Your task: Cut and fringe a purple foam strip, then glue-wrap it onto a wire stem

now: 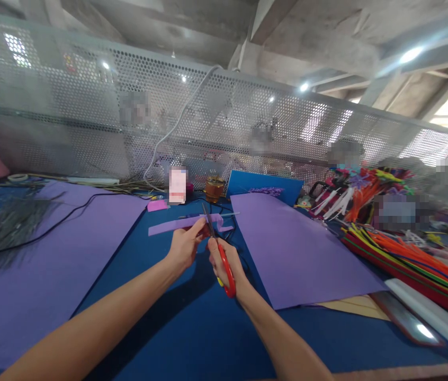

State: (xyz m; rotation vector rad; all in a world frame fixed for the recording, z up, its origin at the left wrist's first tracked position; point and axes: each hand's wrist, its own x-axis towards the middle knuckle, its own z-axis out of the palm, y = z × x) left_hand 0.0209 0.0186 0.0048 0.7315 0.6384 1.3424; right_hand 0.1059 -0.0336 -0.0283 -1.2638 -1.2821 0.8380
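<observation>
My right hand (227, 264) is closed around a pair of scissors (229, 275) with red handles, their dark blades pointing away from me. Close by on the left, my left hand (186, 243) pinches a narrow purple paper strip (168, 226). The strip stretches out to the left of my fingers, and a curled end shows to the right behind the blades. The blades cross close to my left fingertips; whether they touch the strip I cannot tell.
Large purple sheets lie left (100, 233) and right (295, 254) on the blue table (192, 328). Grey bristly strands (13, 227) and a black cable cross the left sheet. Behind stand a phone (177, 185), an amber jar (214, 189) and a perforated screen (224, 116). Colourful craft stems (414, 259) pile at right.
</observation>
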